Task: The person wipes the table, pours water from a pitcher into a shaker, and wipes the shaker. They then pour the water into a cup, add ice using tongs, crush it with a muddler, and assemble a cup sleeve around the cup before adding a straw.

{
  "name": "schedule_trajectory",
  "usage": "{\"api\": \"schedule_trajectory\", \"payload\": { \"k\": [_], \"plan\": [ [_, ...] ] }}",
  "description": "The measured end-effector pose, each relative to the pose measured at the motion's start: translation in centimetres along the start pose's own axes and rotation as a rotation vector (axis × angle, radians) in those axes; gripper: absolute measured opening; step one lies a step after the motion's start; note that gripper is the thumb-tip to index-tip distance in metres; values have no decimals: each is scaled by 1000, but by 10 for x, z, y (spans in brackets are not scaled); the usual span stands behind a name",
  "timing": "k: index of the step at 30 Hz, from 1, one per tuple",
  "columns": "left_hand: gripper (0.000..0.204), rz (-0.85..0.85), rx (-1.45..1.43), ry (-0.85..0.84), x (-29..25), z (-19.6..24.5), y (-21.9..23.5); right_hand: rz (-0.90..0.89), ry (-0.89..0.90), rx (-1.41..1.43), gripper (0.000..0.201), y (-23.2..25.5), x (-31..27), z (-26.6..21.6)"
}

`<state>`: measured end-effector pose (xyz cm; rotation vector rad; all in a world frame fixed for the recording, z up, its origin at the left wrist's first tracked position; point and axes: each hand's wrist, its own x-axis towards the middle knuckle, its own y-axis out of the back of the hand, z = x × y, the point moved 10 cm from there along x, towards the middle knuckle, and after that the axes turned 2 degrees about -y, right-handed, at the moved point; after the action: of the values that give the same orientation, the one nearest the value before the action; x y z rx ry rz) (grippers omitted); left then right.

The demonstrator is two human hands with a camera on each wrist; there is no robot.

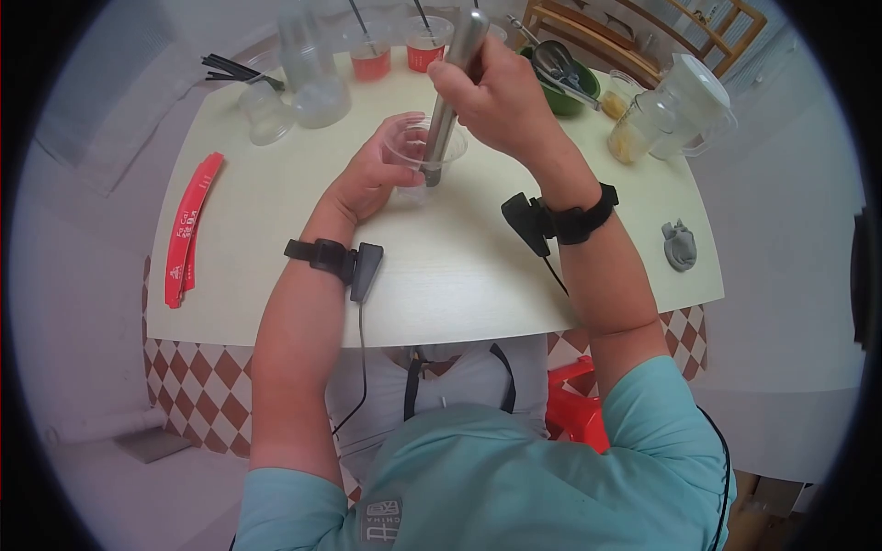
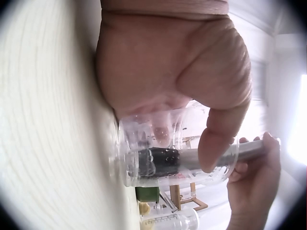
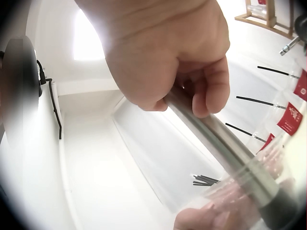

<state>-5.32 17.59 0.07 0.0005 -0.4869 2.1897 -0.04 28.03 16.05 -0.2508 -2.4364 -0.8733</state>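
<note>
On the table, my left hand (image 1: 372, 174) wraps round a clear plastic cup (image 1: 404, 142), thumb on the near side and fingers behind. My right hand (image 1: 501, 96) grips a steel muddler (image 1: 443, 119) by its upper part. The muddler slants down into the cup, and its dark end (image 2: 163, 161) is seen through the wall close to the bottom. Droplets cling to the inside of the cup in the left wrist view. From the right wrist view, the fingers curl round the metal shaft (image 3: 225, 143) well above the rim.
Red-labelled cups (image 1: 425, 50) with black straws stand at the back. Stacked clear cups (image 1: 317, 87) are at back left, a red packet (image 1: 191, 230) at left. A green bowl (image 1: 565, 92) with metal tools, a lidded pitcher (image 1: 684, 101) and a grey cloth (image 1: 680, 245) lie to the right.
</note>
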Motion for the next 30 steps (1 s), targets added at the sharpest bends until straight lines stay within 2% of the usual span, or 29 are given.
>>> {"api": "schedule_trajectory", "payload": {
  "k": [2,3,5,6,10,13,15,16,18,19,21,22,26,28,29,30],
  "plan": [
    [89,-15,3,0,0,-1,1,206,-114,53,36,15,3,27],
    [90,2,16,-10,0,1,2,211,-116,51,36,17,2,23],
    [90,13,30,-20,0,2,2,217,-358,331,36,18,-4,40],
    [91,21,18,-22,0,3,1,218,-372,316,35,19,-4,42],
    [94,4,22,-66,2,4,0,229,-359,351,36,18,-4,45],
    [95,-18,30,-72,3,4,-2,136,-358,285,36,13,-1,42],
    [95,-12,7,-48,2,2,-1,105,-168,112,37,16,3,24],
    [96,-2,-20,-24,1,0,0,110,-169,113,37,17,2,23],
    [95,5,-15,-33,1,2,0,49,-14,7,36,9,-3,3],
    [95,17,-14,-45,2,3,1,52,-16,6,36,7,-4,1],
    [95,9,4,-50,3,4,0,19,162,-15,36,0,-10,-19],
    [95,7,22,-57,4,5,-1,-42,172,0,36,-3,-12,-25],
    [95,22,42,-49,1,6,-3,-53,181,-90,37,-9,-11,-26],
    [94,13,24,-32,2,6,-4,17,55,-20,39,-3,-5,-9],
    [94,10,26,-33,2,7,-4,21,56,-21,39,-2,-5,-7],
    [96,8,6,-27,1,6,-4,73,-63,55,40,4,-5,4]
  ]
}}
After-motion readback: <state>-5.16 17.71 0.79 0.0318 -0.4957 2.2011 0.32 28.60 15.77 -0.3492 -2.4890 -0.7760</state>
